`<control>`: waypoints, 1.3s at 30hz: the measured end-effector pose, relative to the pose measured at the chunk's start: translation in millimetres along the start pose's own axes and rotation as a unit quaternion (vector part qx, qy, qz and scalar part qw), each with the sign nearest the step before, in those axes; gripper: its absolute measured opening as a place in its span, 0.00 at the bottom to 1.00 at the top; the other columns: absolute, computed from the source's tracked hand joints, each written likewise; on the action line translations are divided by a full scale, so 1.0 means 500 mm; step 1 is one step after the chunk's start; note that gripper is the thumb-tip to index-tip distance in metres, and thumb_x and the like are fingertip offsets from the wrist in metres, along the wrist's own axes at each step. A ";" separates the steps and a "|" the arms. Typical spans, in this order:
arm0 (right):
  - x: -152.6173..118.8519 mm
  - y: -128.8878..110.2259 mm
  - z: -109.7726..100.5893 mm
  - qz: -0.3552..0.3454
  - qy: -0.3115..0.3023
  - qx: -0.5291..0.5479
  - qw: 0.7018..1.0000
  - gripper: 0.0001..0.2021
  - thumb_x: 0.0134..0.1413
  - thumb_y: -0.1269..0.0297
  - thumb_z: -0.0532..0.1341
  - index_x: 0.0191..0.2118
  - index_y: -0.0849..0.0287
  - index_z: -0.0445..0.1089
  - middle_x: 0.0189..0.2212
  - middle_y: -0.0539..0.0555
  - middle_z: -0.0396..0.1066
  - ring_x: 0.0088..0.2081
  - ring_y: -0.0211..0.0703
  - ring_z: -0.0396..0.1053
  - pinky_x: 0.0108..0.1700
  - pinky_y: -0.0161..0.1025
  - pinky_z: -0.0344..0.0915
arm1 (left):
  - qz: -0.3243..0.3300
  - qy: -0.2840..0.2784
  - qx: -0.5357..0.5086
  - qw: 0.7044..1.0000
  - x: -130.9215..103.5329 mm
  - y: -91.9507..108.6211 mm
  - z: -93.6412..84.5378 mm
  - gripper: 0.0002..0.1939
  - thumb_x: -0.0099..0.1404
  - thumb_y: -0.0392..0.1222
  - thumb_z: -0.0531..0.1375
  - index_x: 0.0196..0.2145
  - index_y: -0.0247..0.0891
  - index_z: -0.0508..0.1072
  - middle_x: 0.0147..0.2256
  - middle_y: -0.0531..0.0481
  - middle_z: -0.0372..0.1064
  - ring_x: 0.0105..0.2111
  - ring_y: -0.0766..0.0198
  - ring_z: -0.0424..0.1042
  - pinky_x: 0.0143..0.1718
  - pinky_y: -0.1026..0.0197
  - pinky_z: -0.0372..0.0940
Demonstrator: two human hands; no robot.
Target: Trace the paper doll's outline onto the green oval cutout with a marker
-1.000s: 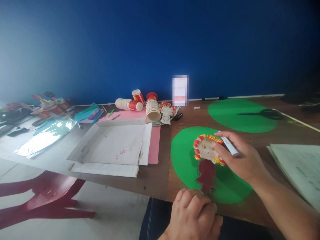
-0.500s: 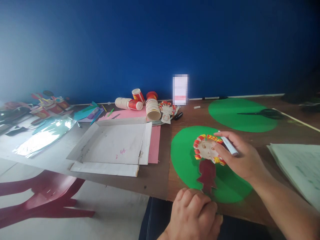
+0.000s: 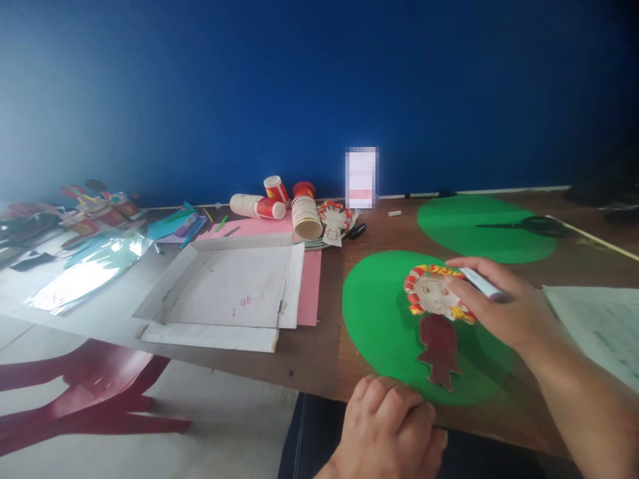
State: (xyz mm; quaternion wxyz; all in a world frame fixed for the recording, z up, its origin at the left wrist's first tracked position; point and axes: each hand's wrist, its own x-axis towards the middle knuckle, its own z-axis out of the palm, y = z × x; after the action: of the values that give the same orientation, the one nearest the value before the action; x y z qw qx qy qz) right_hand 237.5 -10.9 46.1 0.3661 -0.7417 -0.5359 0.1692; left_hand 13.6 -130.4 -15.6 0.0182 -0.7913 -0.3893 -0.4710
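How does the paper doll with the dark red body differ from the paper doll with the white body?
The dark red paper doll is in the right hand; the white paper doll sits beside the stacked paper cups. The dark red doll's body is solid colour; the white doll's shows line drawing. Both have pale heads ringed by partly red fringes.

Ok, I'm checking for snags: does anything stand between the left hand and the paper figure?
Nothing visible does: between the left hand and the paper figure in the right hand, only the green disc and brown tabletop show.
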 end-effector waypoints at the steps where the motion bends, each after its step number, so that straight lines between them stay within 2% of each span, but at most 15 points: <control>1: 0.006 0.009 -0.006 0.015 0.004 -0.006 1.000 0.23 0.44 0.43 0.64 0.45 0.47 0.81 0.36 0.51 0.82 0.34 0.50 0.76 0.35 0.44 0.69 | 0.002 -0.001 -0.001 1.000 -0.001 0.000 0.000 0.12 0.79 0.42 0.57 0.38 0.41 0.78 0.35 0.56 0.78 0.35 0.64 0.77 0.41 0.58 0.70; 5: 0.034 0.047 -0.027 0.065 0.023 -0.016 0.997 0.24 0.46 0.43 0.65 0.47 0.47 0.81 0.32 0.51 0.81 0.30 0.48 0.75 0.33 0.43 0.67 | 0.009 -0.003 -0.008 1.000 -0.001 0.000 0.002 0.10 0.78 0.41 0.59 0.38 0.40 0.78 0.35 0.55 0.78 0.34 0.64 0.76 0.39 0.57 0.70; 10: 0.059 0.075 -0.045 0.095 0.052 -0.029 0.994 0.25 0.48 0.44 0.66 0.50 0.49 0.81 0.32 0.52 0.81 0.31 0.50 0.76 0.32 0.44 0.67 | 0.007 0.009 -0.011 1.000 0.002 -0.002 0.003 0.13 0.79 0.41 0.56 0.38 0.40 0.78 0.34 0.55 0.78 0.33 0.64 0.76 0.38 0.57 0.69; 15: 0.060 0.067 -0.052 0.097 0.057 -0.060 0.992 0.24 0.47 0.45 0.66 0.48 0.48 0.81 0.30 0.52 0.79 0.29 0.49 0.72 0.32 0.44 0.64 | 0.012 0.008 -0.013 1.000 0.005 -0.003 0.005 0.13 0.80 0.42 0.56 0.38 0.40 0.78 0.34 0.55 0.78 0.33 0.64 0.77 0.37 0.57 0.69; 22: 0.055 0.057 -0.051 0.087 0.054 -0.071 0.992 0.24 0.47 0.44 0.64 0.48 0.48 0.81 0.34 0.54 0.80 0.30 0.49 0.72 0.33 0.44 0.63 | 0.013 0.011 -0.007 1.000 -0.002 -0.003 0.011 0.14 0.80 0.42 0.55 0.37 0.40 0.77 0.33 0.56 0.78 0.33 0.65 0.77 0.37 0.57 0.68; 27: 0.053 0.045 -0.049 0.090 0.049 -0.078 0.992 0.25 0.45 0.44 0.63 0.46 0.49 0.81 0.31 0.54 0.79 0.29 0.51 0.72 0.32 0.45 0.64 | -0.001 0.033 0.002 0.999 -0.001 0.000 0.017 0.07 0.73 0.36 0.61 0.36 0.42 0.77 0.32 0.57 0.78 0.31 0.65 0.77 0.36 0.58 0.68; 30: 0.051 0.034 -0.048 0.087 0.042 -0.079 0.992 0.24 0.44 0.44 0.62 0.45 0.49 0.81 0.30 0.54 0.79 0.28 0.51 0.71 0.32 0.46 0.64 | -0.011 0.038 0.005 0.999 0.000 0.003 0.021 0.06 0.68 0.33 0.63 0.35 0.43 0.77 0.31 0.59 0.78 0.29 0.66 0.76 0.34 0.58 0.68; 39: 0.050 0.035 -0.043 0.072 0.026 -0.074 0.994 0.24 0.42 0.43 0.61 0.43 0.49 0.79 0.30 0.54 0.78 0.28 0.50 0.71 0.33 0.45 0.64 | -0.005 0.043 0.023 0.999 0.006 0.006 0.019 0.09 0.73 0.35 0.61 0.33 0.42 0.77 0.31 0.60 0.78 0.27 0.66 0.76 0.29 0.57 0.67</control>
State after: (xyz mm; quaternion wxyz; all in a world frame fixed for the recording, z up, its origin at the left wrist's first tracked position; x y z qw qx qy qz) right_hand 272.3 1.5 51.7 0.3112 -0.8073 -0.4828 0.1355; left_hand 23.4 -127.0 -17.5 0.0508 -0.7677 -0.4034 -0.4953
